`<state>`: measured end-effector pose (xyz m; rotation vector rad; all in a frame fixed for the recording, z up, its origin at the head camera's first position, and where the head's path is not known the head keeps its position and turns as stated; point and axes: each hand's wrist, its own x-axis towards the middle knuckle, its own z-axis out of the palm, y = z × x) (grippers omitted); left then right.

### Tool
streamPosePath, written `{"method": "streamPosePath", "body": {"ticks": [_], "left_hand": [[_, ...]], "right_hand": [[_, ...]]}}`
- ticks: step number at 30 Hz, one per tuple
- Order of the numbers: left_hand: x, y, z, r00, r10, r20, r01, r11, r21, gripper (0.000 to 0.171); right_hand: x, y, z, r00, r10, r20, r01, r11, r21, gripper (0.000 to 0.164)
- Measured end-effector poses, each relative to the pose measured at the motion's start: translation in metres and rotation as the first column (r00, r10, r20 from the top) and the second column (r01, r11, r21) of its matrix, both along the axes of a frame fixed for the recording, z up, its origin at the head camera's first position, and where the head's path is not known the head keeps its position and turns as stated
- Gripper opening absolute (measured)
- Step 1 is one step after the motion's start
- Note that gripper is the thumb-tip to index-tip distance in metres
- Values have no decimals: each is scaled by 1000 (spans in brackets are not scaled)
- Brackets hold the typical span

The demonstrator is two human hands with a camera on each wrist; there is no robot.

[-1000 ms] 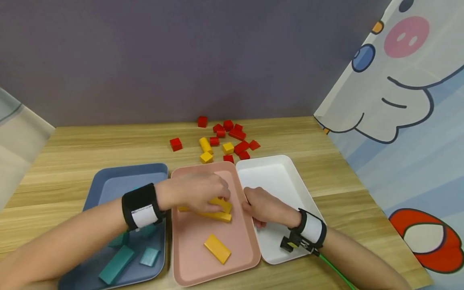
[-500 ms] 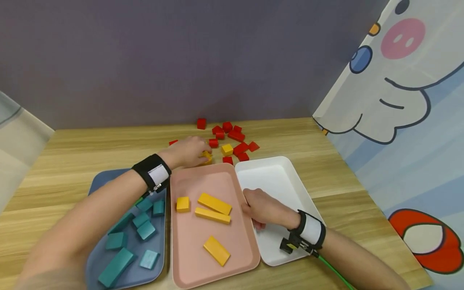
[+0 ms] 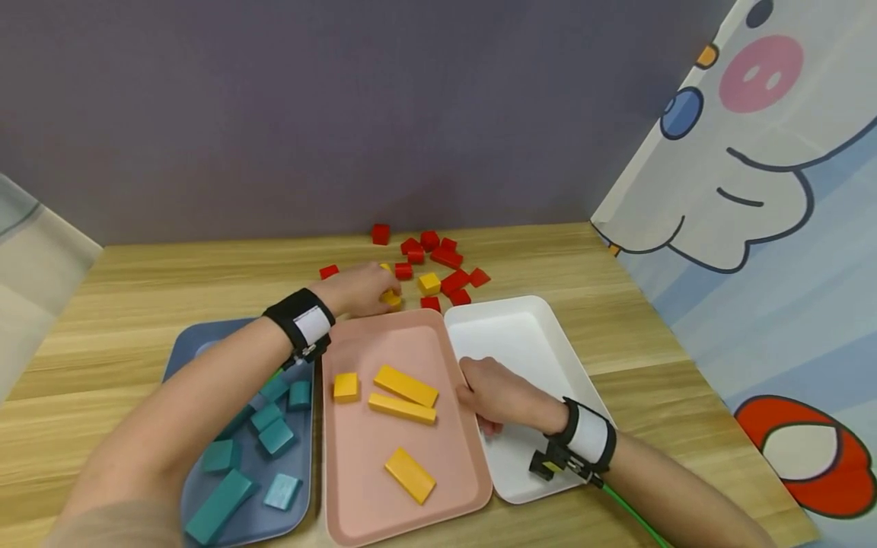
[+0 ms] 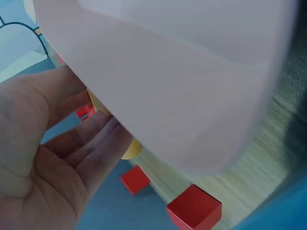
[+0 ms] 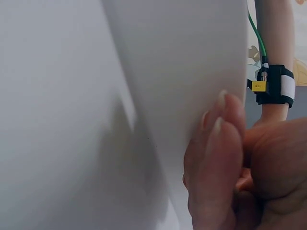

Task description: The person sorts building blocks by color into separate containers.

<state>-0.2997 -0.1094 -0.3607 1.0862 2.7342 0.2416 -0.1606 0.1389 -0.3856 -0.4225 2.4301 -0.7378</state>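
Observation:
Just beyond the far rim of the pink tray (image 3: 370, 472), my left hand (image 3: 359, 289) pinches a yellow block (image 3: 393, 299) between thumb and fingers. The left wrist view shows the tray covering part of that block and the fingertips. A yellow cylinder (image 4: 132, 150) lies beside those fingers, mostly hidden in the head view. My right hand (image 3: 496, 390) grips the side rim of the white tray (image 3: 527, 335) where it meets the pink one. Its fingers (image 5: 216, 163) lie against the inner wall. Inside the pink tray are several yellow blocks (image 3: 409, 473).
A blue tray (image 3: 301, 510) with several teal blocks (image 3: 221, 506) stands at left, under my left forearm. Several red blocks (image 3: 447, 257) and another yellow block (image 3: 429, 284) lie at the back of the table, before a grey wall (image 3: 342, 114).
My left hand has moved from the yellow blocks in the pink tray forward to the block beyond its far rim. A yellow cube stays behind in the tray. The right hand keeps its place.

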Motion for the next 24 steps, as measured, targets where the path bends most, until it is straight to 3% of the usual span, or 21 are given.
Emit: {"method": "streamPosePath", "body": {"ticks": [4,9,15,21,24], "left_hand": [[3,-1,2,999,33,19,-33,999,-6,32],[8,-5,8,998,62,-1,-62,997,46,33],[19,-1,20,996,-25,-85,32,995,90,32],[59,19,33,981,-177,-83,181,983,41,30],[83,28,33,955,-284,-87,287,958,17,24]], "right_hand": [[0,0,0,1000,3,-1,-3,1000,-2,13],[1,0,1,1000,2,2,-2,1000,7,13],[2,1,1,1000,2,-7,-2,1000,0,14],[2,2,0,1000,20,-19,-20,999,-33,15],[2,2,0,1000,21,-17,-22,999,-42,15]]}}
